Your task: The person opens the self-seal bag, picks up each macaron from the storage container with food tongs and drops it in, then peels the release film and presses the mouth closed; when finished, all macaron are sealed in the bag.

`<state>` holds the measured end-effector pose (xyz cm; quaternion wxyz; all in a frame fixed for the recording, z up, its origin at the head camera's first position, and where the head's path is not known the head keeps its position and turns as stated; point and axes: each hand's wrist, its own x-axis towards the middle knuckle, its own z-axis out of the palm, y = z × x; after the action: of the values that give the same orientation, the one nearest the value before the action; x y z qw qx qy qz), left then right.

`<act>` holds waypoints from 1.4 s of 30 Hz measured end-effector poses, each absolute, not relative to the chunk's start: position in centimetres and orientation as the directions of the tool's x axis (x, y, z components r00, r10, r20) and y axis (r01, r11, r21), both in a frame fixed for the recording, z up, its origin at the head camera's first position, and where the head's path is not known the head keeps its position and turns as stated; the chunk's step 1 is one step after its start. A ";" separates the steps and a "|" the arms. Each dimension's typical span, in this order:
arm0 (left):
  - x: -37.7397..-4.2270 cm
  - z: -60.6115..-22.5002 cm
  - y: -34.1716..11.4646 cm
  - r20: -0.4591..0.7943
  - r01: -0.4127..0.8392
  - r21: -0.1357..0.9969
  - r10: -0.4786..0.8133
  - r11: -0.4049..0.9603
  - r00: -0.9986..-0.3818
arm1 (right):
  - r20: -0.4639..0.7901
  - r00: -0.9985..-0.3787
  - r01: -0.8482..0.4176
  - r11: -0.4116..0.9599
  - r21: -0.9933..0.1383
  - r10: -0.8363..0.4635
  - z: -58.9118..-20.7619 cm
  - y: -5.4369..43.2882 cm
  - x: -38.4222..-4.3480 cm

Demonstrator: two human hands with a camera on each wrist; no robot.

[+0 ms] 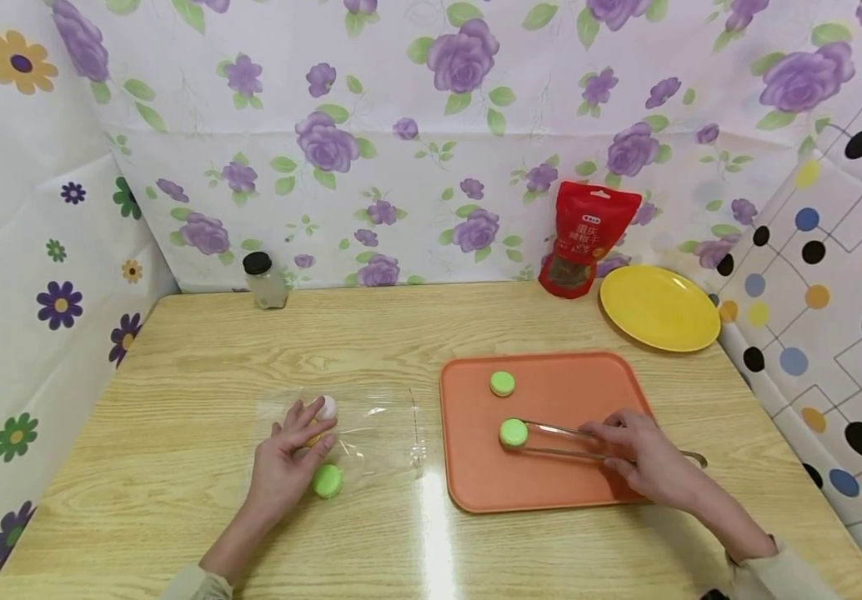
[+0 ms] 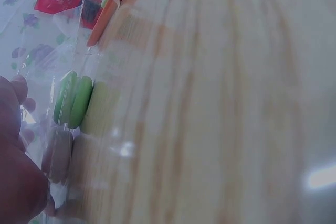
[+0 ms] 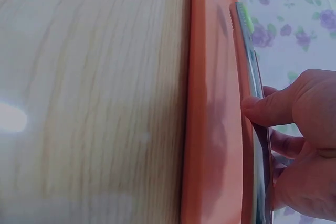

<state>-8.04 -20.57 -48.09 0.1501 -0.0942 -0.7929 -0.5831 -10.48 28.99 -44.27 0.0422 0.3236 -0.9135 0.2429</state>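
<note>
My right hand (image 1: 652, 454) holds metal tongs (image 1: 562, 454), thumb and fingers on their arms. Between the tongs' tips is a green macaron (image 1: 513, 432), over the orange tray (image 1: 551, 492). Another green macaron (image 1: 502, 383) lies farther back on that tray. On the left, my left hand (image 1: 288, 462) rests over a clear plastic bag (image 1: 382, 425), fingers spread. Close to its fingertips is a white macaron (image 1: 326, 407), and a yellow bit shows between thumb and fingers, mostly hidden. Near the thumb sits a green macaron (image 1: 328, 481), seen through clear film in the left wrist view.
At the back left stands a small jar (image 1: 268, 283) with a black lid. A red pouch (image 1: 587, 237) leans on the flowered backdrop, beside a yellow plate (image 1: 659, 308) at the back right. Patterned cloth (image 1: 836, 333) closes off the table's right side.
</note>
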 end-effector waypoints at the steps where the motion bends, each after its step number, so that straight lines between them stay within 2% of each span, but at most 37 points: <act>1: -8.1 -48.1 -20.6 0.350 0.327 0.896 -0.026 0.300 -0.936 | 0.239 -0.784 -0.616 0.670 -0.413 -0.573 -44.2 28.8 -10.5; 10: -8.0 -48.0 -20.5 0.349 0.326 0.898 -0.029 0.297 -0.936 | 0.134 -0.794 -0.582 0.678 -0.449 -0.593 -43.3 25.1 -11.4; 26: -8.0 -48.1 -20.6 0.351 0.329 0.897 -0.023 0.296 -0.936 | 0.173 -0.650 -0.734 0.552 -0.396 -0.740 -43.0 15.6 -13.9; 42: -8.0 -48.1 -20.7 0.341 0.322 0.900 -0.012 0.294 -0.940 | 0.109 -0.613 -0.754 0.538 -0.377 -0.783 -43.3 8.8 -14.9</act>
<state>-8.03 -20.67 -48.12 0.1429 -0.0979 -0.7917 -0.5858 -14.90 8.81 -43.25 -0.0364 0.4386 -0.8761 0.1970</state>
